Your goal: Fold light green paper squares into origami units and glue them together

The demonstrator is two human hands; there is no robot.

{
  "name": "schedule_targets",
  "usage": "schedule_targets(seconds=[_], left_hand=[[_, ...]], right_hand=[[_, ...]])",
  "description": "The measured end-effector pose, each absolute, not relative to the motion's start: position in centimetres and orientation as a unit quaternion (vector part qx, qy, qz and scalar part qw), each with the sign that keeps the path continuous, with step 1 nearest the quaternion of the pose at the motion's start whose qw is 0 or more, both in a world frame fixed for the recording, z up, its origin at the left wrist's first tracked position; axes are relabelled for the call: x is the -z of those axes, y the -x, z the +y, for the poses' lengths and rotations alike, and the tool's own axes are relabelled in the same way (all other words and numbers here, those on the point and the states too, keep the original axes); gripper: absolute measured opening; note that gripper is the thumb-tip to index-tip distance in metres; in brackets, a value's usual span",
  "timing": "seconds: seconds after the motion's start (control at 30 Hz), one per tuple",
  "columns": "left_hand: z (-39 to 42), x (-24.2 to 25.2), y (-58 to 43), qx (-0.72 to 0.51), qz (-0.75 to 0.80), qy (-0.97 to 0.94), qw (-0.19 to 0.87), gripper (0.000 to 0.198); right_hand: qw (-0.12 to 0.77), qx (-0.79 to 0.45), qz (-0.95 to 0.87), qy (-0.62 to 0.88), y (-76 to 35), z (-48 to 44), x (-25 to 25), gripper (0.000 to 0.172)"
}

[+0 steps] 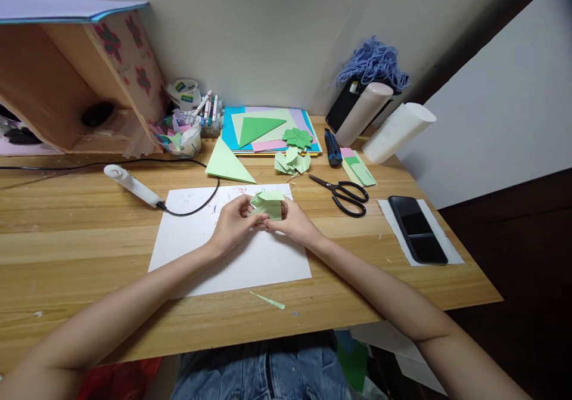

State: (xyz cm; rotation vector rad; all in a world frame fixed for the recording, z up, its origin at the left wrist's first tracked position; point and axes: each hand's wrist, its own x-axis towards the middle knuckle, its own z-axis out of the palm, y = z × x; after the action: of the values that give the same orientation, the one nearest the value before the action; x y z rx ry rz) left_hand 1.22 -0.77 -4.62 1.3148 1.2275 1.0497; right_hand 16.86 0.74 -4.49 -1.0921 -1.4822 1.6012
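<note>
A folded piece of light green paper is held between my two hands above a white sheet. My left hand pinches its left side, thumb at the lower edge. On the other side, my right hand grips the right edge, with the thumbs close together below. Just beyond lie a crumpled-looking folded light green paper piece and a light green paper triangle. Black-handled scissors rest to the right, blades pointing left.
A white glue gun-like tool with a black cord lies left. Behind are stacked coloured papers, a green paper flower, a cutter, and a tub of scraps. A phone lies right; a paper sliver is near the front edge.
</note>
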Motion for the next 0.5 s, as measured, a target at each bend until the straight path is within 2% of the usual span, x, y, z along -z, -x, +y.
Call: schedule_targets(seconds=[0.13,0.27,0.5], left_hand=[[-0.5,4.4,-1.0,-0.431,0.493,-0.531,0.537,0.024],[0.0,3.9,-0.3,-0.442,0.511,-0.502,0.54,0.026],[-0.3,3.8,-0.8,-0.445,0.502,-0.49,0.556,0.029]], right_hand=[[0.303,-0.659,-0.558,0.403,-17.5,1.4,4.5,0.043],[0.275,-0.681,-0.548,0.4,-18.6,2.1,4.0,0.033],[0.231,-0.659,-0.593,0.401,-18.3,1.9,3.3,0.02]])
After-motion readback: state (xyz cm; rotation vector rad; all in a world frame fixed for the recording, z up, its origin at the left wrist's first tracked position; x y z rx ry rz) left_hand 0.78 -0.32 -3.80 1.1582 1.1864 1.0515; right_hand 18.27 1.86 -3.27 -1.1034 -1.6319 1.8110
